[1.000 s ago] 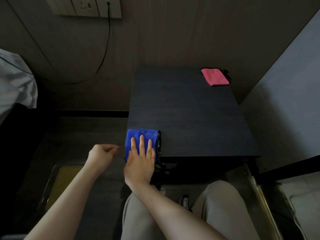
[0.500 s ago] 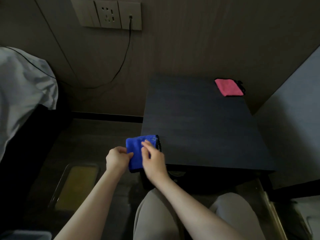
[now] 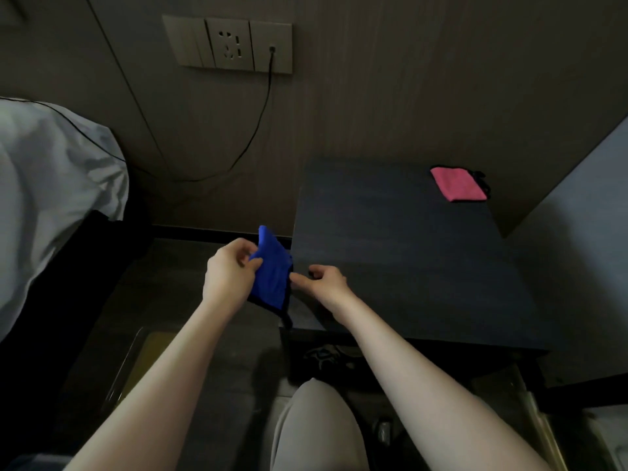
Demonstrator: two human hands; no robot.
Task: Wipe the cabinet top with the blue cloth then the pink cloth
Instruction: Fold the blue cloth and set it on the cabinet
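Note:
The blue cloth (image 3: 273,271) is lifted off the dark cabinet top (image 3: 401,253) and hangs in the air just past the cabinet's near left corner. My left hand (image 3: 231,273) grips its left edge. My right hand (image 3: 323,278) pinches its right edge with fingertips, hovering over the cabinet's left side. A black trim loop dangles from the cloth's lower corner. The folded pink cloth (image 3: 457,184) lies flat at the far right corner of the cabinet top, untouched.
A wall socket panel (image 3: 231,45) with a black cable (image 3: 251,130) plugged in is on the wall behind. White bedding (image 3: 51,185) lies at the left. A pale wall panel (image 3: 584,232) borders the cabinet's right. My knee is below.
The blue cloth was flat on the cabinet's near left corner under my right hand. Both hands took hold of it and raised it off the surface. The view tilted upward.

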